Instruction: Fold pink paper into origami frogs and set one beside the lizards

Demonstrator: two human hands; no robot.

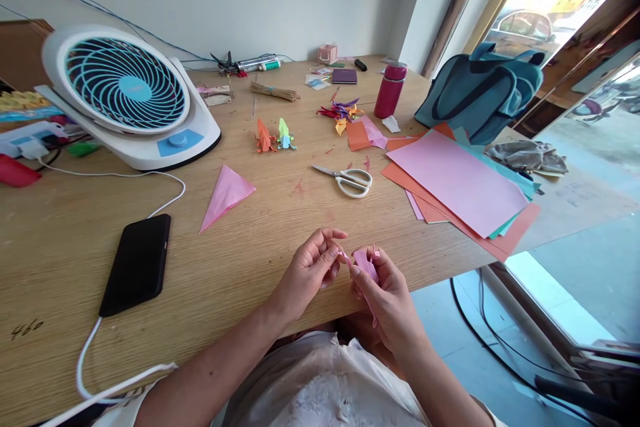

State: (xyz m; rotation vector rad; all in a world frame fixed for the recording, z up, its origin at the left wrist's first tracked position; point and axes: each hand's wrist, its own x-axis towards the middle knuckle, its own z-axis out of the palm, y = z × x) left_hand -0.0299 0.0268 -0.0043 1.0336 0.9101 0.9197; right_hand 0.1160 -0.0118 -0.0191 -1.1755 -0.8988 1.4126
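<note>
Close to the table's front edge, a small pink folded-paper figure [366, 265] is held between my two hands. My right hand [385, 287] grips its body, with thin folded points sticking out above and below the fingers. Thumb and forefinger of my left hand [315, 259] pinch a narrow pink tip on the figure's left side. Farther off, white-handled scissors [353, 183] lie partly spread on the table. Two finished paper figures, one orange [264, 137] and one green and blue [285, 135], stand beyond them. A pink folded paper triangle [227, 195] lies to the left.
A fan [133, 97] and a phone [136, 265] on a white cable occupy the left side. Stacked coloured paper [457, 180], a teal bag [475, 93] and a dark pink bottle [390, 91] stand at right. Colourful paper scraps or figures [341, 110] lie near the bottle.
</note>
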